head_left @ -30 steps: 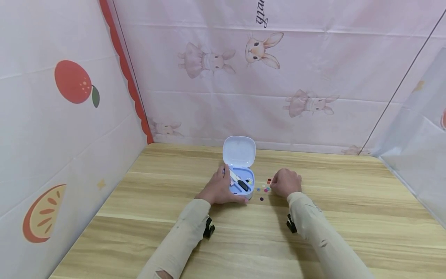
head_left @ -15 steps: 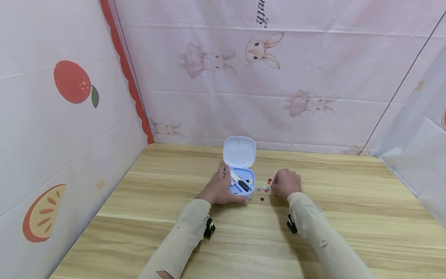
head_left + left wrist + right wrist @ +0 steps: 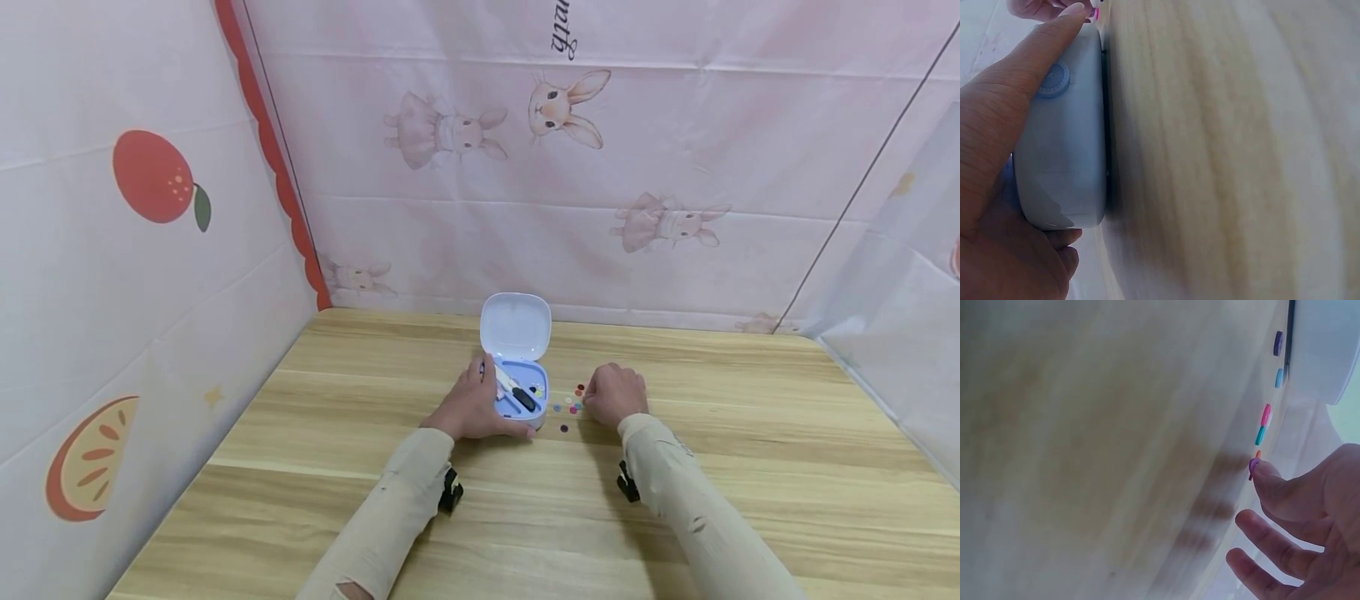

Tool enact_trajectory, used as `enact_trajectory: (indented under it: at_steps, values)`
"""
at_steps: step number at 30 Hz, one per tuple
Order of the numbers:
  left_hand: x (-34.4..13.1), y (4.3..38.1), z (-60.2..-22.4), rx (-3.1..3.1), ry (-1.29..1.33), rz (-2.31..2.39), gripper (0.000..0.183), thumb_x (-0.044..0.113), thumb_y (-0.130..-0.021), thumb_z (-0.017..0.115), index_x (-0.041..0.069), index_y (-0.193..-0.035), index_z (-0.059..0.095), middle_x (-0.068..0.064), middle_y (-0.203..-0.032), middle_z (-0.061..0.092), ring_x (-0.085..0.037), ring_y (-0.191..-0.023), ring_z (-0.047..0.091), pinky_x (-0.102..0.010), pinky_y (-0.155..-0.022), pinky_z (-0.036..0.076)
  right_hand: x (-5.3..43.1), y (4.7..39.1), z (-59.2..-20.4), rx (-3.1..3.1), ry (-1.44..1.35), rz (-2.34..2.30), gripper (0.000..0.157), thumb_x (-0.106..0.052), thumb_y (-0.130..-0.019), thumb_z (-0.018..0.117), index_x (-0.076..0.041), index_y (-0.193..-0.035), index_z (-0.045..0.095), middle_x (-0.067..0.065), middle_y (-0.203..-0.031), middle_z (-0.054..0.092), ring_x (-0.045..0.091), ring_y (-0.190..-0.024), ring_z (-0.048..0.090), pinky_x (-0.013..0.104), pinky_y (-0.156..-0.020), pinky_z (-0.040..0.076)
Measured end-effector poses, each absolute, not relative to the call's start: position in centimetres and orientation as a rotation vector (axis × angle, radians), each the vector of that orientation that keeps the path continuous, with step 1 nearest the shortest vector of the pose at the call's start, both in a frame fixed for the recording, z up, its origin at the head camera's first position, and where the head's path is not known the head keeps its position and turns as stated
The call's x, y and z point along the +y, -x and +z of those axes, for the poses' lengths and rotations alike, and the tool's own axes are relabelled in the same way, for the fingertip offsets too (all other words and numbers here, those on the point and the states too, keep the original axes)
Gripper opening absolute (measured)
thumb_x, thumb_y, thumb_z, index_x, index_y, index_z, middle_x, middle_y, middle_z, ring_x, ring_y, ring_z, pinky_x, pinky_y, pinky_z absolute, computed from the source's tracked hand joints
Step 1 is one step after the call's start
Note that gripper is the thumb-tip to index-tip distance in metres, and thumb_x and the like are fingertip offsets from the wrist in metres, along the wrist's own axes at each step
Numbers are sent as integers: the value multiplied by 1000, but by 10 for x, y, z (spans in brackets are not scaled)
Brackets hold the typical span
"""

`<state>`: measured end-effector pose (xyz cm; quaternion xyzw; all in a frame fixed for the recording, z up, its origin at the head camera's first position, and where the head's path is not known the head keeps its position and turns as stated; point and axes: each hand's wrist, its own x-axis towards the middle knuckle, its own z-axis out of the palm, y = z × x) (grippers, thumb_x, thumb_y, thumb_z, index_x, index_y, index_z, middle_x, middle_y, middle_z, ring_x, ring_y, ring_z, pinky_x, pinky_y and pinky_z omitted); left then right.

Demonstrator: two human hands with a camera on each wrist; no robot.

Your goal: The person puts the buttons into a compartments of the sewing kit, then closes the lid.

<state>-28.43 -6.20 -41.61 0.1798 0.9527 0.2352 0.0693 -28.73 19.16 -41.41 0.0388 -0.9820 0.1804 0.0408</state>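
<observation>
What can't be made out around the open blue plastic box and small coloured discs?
Head view: left part of the blue plastic box, behind the left hand.
Head view: most fingertips of the right hand, hidden beneath it.
Head view: yellow and black pieces in the box, too small to identify.
Right wrist view: part of the small purple disc, covered by that hand.

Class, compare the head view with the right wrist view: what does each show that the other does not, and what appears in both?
Only the head view shows the left hand gripping the box, the black-handled tool lying in it, and the printed rabbits.

Only the right wrist view shows the purple button at the tip of the right hand's thumb.

Both show the right hand, part of the box's outside, the wooden table, and loose buttons on it, including a pink button.
</observation>
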Motion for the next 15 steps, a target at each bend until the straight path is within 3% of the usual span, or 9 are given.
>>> enact_trajectory:
  at_steps: [5,15]
  values:
    - [-63,284,-415,2862,-544,718,142,71,-67,82,2,-162,1,-18,-167,6,-36,-147,26,-49,-116,33,190,286,-415,-3024,-123,527,24,5,-68,54,-12,-51,55,6,-79,59,27,-74,51,46,-78,41]
    - [-63,287,-418,2848,-539,704,144,72,-67,81,2,-161,-2,-18,-167,4,-34,-146,25,-48,-116,32,187,287,-415,-3040,-128,513,24,5,-70,53,-10,-51,52,12,-90,59,30,-84,50,46,-82,40]
